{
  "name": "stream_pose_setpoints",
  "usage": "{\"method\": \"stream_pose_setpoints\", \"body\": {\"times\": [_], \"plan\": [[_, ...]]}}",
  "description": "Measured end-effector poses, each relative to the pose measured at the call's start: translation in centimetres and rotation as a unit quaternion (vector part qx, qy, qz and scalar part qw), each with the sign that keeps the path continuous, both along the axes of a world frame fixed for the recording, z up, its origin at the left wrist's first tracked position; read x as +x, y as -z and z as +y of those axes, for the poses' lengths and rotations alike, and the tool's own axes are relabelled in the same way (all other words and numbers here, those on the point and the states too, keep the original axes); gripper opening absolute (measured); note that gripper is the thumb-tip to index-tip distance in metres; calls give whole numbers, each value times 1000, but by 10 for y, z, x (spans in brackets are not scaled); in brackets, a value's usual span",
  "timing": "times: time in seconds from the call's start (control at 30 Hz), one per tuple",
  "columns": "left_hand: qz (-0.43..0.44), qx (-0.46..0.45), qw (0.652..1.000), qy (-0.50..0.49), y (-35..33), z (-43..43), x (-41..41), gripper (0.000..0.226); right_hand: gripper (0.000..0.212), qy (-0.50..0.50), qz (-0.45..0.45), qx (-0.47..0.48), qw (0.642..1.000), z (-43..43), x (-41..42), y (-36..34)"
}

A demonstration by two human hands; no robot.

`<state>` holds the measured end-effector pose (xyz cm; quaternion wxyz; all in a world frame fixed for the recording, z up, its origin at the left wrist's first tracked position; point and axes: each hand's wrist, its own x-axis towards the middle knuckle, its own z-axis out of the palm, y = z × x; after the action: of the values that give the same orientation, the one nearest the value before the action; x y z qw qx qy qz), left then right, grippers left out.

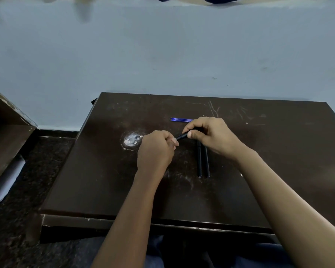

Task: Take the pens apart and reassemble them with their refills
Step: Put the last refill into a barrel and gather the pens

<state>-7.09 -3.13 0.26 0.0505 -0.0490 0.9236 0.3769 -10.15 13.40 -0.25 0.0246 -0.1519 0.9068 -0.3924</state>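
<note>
A black pen (182, 135) is held level above the dark table (104, 171) between both hands. My right hand (211, 136) grips its barrel, most of which is hidden under the fingers. My left hand (157, 149) pinches the pen's left tip end with fingertips. Two more black pens (202, 161) lie side by side on the table just below my right hand, pointing toward me. Thin blue refills (180, 119) lie together on the table beyond the hands, their right ends hidden behind my right hand.
A round whitish worn patch (131, 140) marks the tabletop left of my left hand. A pale wall (162, 55) rises directly behind the table. Brown furniture (6, 132) stands at the far left over a dark speckled floor (27, 209).
</note>
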Motion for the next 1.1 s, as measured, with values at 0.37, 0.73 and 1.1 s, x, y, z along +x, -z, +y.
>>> {"method": "stream_pose_setpoints", "body": {"times": [0.37, 0.73, 1.1], "plan": [[-72, 69, 995, -24, 3, 15, 1, 18, 27, 67, -30, -25, 997, 7, 1, -6], [-74, -33, 992, -98, 17, 39, -10, 30, 35, 231, -149, 99, 956, 27, 15, 31], [-68, -89, 992, -53, 44, 67, -13, 28, 61, 195, -182, 114, 957, 6, 21, 52]]}}
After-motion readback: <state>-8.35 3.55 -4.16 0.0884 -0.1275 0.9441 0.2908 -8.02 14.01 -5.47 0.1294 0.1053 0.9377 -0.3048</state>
